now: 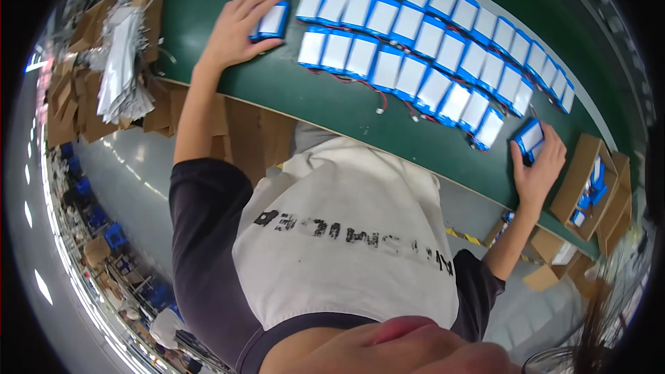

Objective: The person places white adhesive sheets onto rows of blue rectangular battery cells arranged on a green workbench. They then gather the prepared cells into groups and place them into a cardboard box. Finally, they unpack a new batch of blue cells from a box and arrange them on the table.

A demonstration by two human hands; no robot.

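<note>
Blue-edged battery packs with white faces lie in three long rows on the green table. Left of the rows, my left hand holds one battery pack against the tabletop, fingers along its far end and thumb at its near end. At the right end of the rows, my right hand has another battery pack between thumb and fingers. That pack is tilted, and part of it is covered by my fingers. Thin red leads with small white connectors trail from the nearest row.
On the right, an open cardboard box contains several blue packs. More cardboard boxes stand below it. Past the table's left end are a bundle of white paper strips and cardboard cartons. The green table has its near edge before my apron.
</note>
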